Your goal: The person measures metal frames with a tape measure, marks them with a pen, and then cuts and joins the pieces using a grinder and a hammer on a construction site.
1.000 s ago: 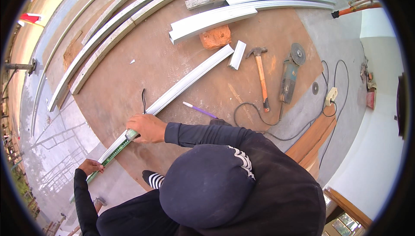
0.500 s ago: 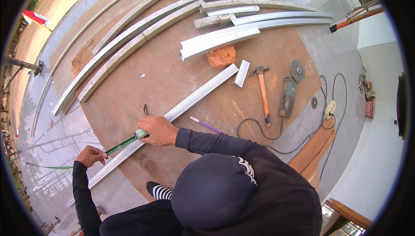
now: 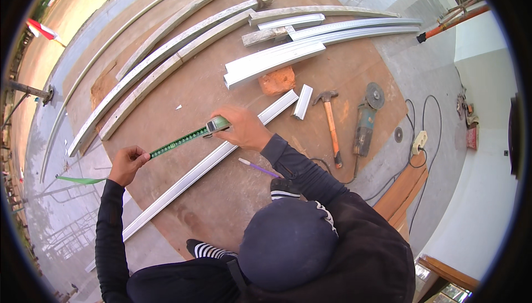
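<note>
Tape measure (image 3: 219, 123) gripped in the right hand (image 3: 245, 130), its green blade (image 3: 177, 143) pinched by the left hand (image 3: 127, 165), near a white grooved profile (image 3: 194, 177).

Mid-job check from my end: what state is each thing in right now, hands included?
Left hand: closed, pinching the green blade.
Right hand: closed on the tape measure.
Tape measure: blade pulled out.
Long white profile: lying, not gripped.
Hammer: lying, unheld.
Angle grinder: lying, disc fitted; power state unclear.
Socket block: plug inserted.
Purple pen: lying, unheld.
</note>
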A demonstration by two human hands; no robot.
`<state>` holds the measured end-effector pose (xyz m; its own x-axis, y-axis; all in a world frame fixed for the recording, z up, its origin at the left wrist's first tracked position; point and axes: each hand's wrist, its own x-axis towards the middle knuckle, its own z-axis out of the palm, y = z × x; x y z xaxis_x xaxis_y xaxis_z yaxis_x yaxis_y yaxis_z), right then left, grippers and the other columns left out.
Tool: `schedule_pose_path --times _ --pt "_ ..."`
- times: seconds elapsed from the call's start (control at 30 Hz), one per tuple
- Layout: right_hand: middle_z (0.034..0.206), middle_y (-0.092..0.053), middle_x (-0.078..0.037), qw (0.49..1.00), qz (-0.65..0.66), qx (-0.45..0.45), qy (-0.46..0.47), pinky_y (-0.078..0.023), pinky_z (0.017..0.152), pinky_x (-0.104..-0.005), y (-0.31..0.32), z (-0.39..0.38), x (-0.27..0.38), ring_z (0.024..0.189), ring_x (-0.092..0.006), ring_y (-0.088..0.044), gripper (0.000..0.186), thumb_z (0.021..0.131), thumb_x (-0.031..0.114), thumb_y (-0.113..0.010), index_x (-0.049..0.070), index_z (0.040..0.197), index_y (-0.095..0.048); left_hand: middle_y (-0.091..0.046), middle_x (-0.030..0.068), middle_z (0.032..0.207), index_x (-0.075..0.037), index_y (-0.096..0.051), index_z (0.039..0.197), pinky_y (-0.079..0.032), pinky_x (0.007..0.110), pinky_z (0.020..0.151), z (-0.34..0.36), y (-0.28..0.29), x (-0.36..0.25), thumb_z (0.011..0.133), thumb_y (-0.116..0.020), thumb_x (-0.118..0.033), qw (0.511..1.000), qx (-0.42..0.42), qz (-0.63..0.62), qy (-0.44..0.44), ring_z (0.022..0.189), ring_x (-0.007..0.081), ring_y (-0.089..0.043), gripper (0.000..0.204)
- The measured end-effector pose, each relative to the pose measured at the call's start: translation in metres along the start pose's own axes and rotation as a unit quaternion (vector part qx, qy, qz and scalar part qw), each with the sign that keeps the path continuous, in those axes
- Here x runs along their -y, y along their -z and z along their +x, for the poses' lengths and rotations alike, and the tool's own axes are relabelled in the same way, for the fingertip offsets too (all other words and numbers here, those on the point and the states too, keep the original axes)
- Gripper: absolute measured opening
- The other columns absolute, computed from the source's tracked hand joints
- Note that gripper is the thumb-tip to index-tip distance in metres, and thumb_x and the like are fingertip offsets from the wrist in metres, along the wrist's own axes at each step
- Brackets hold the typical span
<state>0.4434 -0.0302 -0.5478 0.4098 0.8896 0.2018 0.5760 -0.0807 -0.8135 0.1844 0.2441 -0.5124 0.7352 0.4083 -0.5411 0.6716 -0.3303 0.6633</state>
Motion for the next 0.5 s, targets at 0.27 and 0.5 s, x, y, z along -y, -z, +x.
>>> schedule_pose_path --times 0.27,0.5 --pt "0.096 -0.064 -0.013 0.998 -0.053 -0.022 0.013 -0.051 0.078 -0.0389 0.062 -0.013 -0.02 0.091 -0.0326 -0.063 0.033 0.074 0.011 -0.078 0.005 0.104 -0.063 -0.066 0.0031 0.073 0.002 -0.068 0.09 -0.05 0.026 0.065 0.008 0.004 0.004 0.091 -0.073 -0.022 0.986 0.138 -0.029 0.088 0.068 0.011 -0.062 0.024" --pt "0.096 -0.065 -0.014 0.999 -0.028 0.023 -0.015 -0.051 0.079 -0.0385 0.074 -0.018 -0.028 0.091 -0.0336 -0.064 0.035 0.073 0.012 -0.079 0.005 0.104 -0.064 -0.067 0.0033 0.073 0.002 -0.069 0.086 -0.05 0.026 0.064 0.015 -0.028 -0.03 0.091 -0.073 -0.021 0.985 0.124 -0.105 0.059 0.066 0.0111 -0.062 0.023"
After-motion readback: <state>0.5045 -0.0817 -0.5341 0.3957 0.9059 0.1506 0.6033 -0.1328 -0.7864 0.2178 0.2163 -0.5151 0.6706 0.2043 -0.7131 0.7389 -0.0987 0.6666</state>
